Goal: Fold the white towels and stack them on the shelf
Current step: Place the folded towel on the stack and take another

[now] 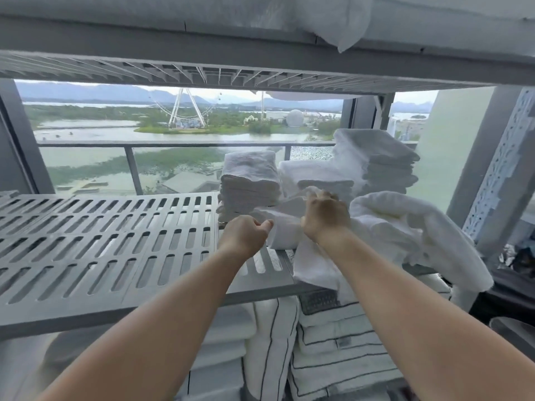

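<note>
My right grip (pixel 325 218) clenches the towel (pixel 285 233) on the shelf (pixel 115 241). My left grip (pixel 246 235) curls at its left edge; whether it is pinching, I can't tell. The stack (pixel 249 180) stands just beyond.

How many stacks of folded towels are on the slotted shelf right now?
3: left stack, lower middle stack beside it, and tallest right stack, all at the right end of the shelf. Others may hide behind them.
</note>
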Available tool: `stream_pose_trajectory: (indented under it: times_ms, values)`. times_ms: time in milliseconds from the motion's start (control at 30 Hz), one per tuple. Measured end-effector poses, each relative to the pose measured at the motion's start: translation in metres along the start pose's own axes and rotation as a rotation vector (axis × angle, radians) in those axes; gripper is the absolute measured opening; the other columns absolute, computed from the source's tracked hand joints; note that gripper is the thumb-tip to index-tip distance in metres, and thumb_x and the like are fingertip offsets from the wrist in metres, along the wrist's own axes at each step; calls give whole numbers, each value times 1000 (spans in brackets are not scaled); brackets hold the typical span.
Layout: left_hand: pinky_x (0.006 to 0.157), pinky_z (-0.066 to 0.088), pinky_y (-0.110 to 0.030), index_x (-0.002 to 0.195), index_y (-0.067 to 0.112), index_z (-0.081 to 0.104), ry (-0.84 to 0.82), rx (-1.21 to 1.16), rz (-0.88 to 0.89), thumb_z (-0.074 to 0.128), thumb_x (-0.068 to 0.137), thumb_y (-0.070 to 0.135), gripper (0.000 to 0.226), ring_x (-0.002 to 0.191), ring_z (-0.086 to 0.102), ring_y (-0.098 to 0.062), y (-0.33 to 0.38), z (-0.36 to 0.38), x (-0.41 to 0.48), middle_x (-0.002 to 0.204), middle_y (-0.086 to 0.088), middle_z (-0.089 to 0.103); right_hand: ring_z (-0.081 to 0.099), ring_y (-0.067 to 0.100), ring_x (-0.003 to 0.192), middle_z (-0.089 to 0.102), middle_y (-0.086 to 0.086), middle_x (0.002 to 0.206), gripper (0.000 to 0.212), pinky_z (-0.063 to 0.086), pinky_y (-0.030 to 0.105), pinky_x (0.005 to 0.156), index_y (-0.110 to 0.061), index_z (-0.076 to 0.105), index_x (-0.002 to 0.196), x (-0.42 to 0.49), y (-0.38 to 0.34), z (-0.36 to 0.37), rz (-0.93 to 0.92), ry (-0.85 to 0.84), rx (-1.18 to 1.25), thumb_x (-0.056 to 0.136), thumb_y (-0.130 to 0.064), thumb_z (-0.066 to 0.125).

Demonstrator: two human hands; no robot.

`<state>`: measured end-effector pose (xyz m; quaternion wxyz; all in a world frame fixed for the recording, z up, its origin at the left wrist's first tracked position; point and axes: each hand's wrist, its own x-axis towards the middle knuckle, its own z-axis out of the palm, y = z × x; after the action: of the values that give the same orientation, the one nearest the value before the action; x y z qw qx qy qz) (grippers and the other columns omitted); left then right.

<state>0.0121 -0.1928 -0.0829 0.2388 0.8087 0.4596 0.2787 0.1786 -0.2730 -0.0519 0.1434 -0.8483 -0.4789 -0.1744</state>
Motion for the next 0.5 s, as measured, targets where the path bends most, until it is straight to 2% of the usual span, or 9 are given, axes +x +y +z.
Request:
stream_pose_trajectory:
  times_ms: [100, 200, 267, 333, 400, 467, 500]
  values:
    - [54, 35, -31, 47, 17, 41, 20, 32, 4, 58, 91, 52, 59, 53, 51, -21, 11, 6, -4, 46, 3, 47, 53, 33, 122, 58, 15, 132, 48, 40, 42, 100, -17, 45, 143, -5, 13, -3, 111, -99, -73, 96, -26, 45]
    - [52, 39, -29, 47, 16, 55, 85, 55, -7, 65, 88, 49, 53, 56, 55, -18, 20, 13, -3, 48, 7, 54, 59, 33, 118, 61, 14, 129, 39, 45, 39, 94, -11, 57, 128, -10, 23, 1, 115, -153, -82, 91, -17, 52]
    - [52, 42, -27, 52, 19, 63, 88, 52, -40, 68, 85, 48, 44, 60, 60, -14, 26, 19, -1, 52, 9, 59, 60, 36, 114, 58, 16, 128, 34, 49, 41, 89, -8, 59, 124, -11, 31, 7, 52, -136, -41, 91, -11, 50]
    - [51, 34, -26, 47, 18, 52, 99, 40, -70, 70, 83, 43, 48, 57, 55, -16, 31, 28, 0, 48, 8, 52, 63, 35, 107, 61, 16, 120, 28, 50, 40, 80, -8, 63, 116, -10, 39, 14, -27, -87, -10, 91, -9, 50]
    - [50, 29, -26, 47, 17, 45, 150, 14, -108, 67, 83, 30, 44, 60, 53, -23, 34, 36, 2, 50, 4, 49, 66, 35, 97, 67, 12, 104, 19, 45, 35, 70, -10, 66, 99, -9, 42, 20, -80, -3, 47, 90, -8, 49]
    - [53, 31, -28, 57, 19, 49, 204, -9, -126, 62, 88, 24, 33, 74, 59, -29, 37, 41, 3, 62, 1, 56, 68, 34, 88, 69, 10, 92, 15, 40, 33, 65, -15, 60, 83, -5, 44, 21, -83, 61, 115, 88, -6, 48]
    - [59, 35, -29, 67, 21, 53, 232, -23, -121, 60, 91, 24, 25, 82, 62, -30, 40, 42, 4, 72, 0, 60, 68, 35, 87, 70, 10, 89, 15, 39, 32, 64, -14, 59, 82, -1, 45, 20, -70, 82, 159, 88, -6, 48]
